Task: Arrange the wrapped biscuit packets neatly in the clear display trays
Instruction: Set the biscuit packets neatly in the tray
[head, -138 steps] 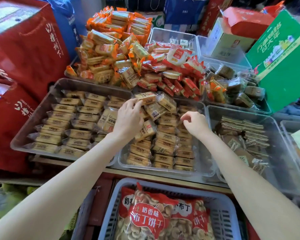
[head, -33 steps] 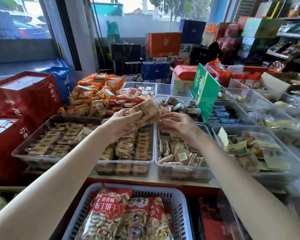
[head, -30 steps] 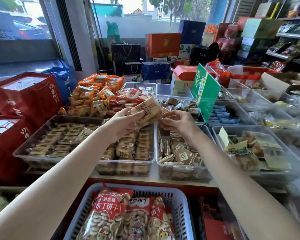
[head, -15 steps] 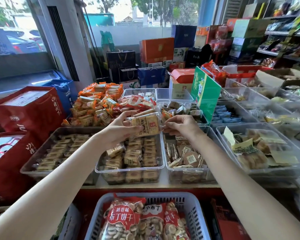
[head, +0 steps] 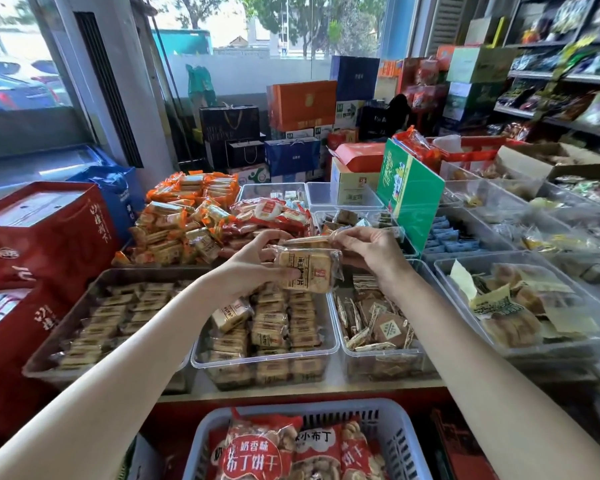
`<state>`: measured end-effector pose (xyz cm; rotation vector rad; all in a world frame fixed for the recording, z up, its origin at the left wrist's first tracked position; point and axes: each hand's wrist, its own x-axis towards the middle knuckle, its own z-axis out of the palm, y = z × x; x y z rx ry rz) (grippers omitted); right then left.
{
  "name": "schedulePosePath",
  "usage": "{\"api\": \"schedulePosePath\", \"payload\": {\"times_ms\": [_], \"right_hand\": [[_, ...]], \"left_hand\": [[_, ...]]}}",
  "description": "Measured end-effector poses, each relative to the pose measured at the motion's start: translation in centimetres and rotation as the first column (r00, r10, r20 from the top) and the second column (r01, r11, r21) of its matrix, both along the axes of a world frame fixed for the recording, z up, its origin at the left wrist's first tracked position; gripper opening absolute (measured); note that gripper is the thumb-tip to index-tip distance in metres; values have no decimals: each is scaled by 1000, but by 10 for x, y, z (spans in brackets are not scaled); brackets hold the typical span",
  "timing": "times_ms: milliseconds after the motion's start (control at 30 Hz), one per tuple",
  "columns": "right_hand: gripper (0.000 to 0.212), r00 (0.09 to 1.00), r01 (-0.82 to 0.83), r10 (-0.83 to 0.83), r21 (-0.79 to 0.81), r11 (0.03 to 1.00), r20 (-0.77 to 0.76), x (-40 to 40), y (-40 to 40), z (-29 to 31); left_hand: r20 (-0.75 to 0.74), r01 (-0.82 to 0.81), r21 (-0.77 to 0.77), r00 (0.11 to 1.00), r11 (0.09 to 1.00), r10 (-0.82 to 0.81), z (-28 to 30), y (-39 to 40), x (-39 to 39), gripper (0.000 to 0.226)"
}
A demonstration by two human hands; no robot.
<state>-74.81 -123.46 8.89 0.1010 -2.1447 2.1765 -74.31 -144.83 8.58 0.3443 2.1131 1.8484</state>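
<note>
I hold a tan wrapped biscuit packet point(head: 307, 271) in clear film above the middle display tray point(head: 333, 341), its printed face toward me and its long axis running left to right. My left hand point(head: 253, 268) grips its left end; my right hand point(head: 368, 251) pinches the right end of a second packet point(head: 309, 241) just behind, mostly hidden. The print is too blurred to read.

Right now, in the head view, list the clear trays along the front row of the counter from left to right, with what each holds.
Wide tray of tan biscuit packets in rows → middle tray of stacked tan packets → tray of thin brown wrapped biscuits → right tray of pale, yellow-labelled packets.
</note>
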Motion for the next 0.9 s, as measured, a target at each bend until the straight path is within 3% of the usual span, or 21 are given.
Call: {"api": "schedulePosePath", "payload": {"times_ms": [233,367,600,667,700,767,800,833,900], "right_hand": [[8,995,95,-88,150,984,-49,-23,-7,-7],[6,997,-80,83,258,963,2,-34,-11,-21],[13,989,-125,112,140,982,94,-54,-20,-33],[15,991,-122,106,228,966,80,-60,-21,-36],[15,995,-98,95,376,921,27,-64,-20,-38],[9,987,-27,131,701,712,-95,-68,-19,-39],[9,977,20,155,784,620,-147,-69,-20,-40],[11,969,55,163,809,585,-185,-70,-21,-40],[12,972,82,120,771,632,-201,-73,-22,-44]], "left_hand": [[50,-125,39,991,991,123,-18,-6,-25,57],[75,-172,23,983,985,170,-29,-8,-40,58],[88,-151,1,985,988,151,-42,-14,-55,57],[66,-142,-55,987,988,146,-45,-17,-61,54],[52,-139,-92,988,986,144,-46,-18,-65,53],[31,-141,-159,988,977,148,-51,-19,-72,55],[27,-145,-183,988,972,152,-53,-18,-74,58],[29,-149,-194,987,970,157,-54,-18,-76,59],[61,-153,-153,985,976,164,-56,-15,-77,59]]}}
